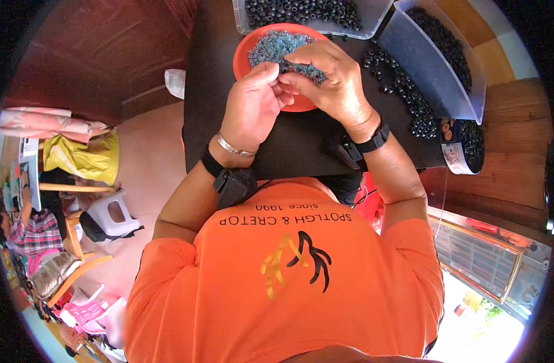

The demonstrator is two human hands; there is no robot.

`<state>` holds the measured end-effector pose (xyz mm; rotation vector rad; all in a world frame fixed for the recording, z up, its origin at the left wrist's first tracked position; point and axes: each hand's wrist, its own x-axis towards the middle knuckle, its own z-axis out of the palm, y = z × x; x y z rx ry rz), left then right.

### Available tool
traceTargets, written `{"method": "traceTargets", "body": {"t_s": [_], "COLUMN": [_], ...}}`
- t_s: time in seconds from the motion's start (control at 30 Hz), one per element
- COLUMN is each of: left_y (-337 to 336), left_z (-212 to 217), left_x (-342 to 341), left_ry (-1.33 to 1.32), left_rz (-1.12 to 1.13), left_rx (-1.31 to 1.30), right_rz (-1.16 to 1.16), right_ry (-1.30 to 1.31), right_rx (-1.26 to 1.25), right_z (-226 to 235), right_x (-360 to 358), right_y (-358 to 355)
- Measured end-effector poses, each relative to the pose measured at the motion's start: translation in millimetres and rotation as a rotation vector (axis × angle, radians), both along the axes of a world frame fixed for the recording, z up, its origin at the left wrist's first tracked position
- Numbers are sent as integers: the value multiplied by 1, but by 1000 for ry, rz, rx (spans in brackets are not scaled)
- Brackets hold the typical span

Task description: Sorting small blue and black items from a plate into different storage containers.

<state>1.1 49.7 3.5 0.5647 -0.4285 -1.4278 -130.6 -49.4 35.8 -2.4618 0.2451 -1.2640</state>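
Over an orange-red round dish, my two hands meet with fingertips close together. The dish holds a heap of small blue-grey pieces. My left hand has its palm partly turned up, thumb and fingers pinched near the dish's front side. From the right, my right hand curls in, its thumb and forefinger bent towards the left fingertips. Whatever sits between the fingers is too small and too covered to name. A silvery bracelet and dark straps are on my wrists.
Behind the dish, a clear bin holds black beads. Another clear bin of black pieces stands right. Loose black beads lie on the dark table. A round tub sits at its right edge. Left are a stool and another person.
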Motion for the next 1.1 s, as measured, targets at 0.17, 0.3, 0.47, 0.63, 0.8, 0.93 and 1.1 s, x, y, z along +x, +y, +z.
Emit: {"method": "traceTargets", "body": {"t_s": [0.17,0.3,0.47,0.63,0.8,0.93,1.1], "left_y": [-1,-1,-1,1,3,2,1], "left_z": [-1,0,1,4,3,3,3], "left_x": [3,2,2,-2,-2,-1,-1], "left_ry": [25,34,5,-34,-40,-107,-81], "left_rz": [-41,-42,-23,-4,11,-1,-16], "left_rx": [-24,-29,-26,-74,-149,-126,-89], "right_rz": [42,119,140,181,344,352,433], "right_ry": [-17,-31,-36,-41,-64,-42,-32], "right_rx": [25,77,63,154,346,590,612], "right_z": [1,-1,0,0,-5,-6,-5], "right_x": [-2,-2,-2,-4,-4,-5,-6], "right_y": [0,-4,-5,-2,-6,-4,-5]}}
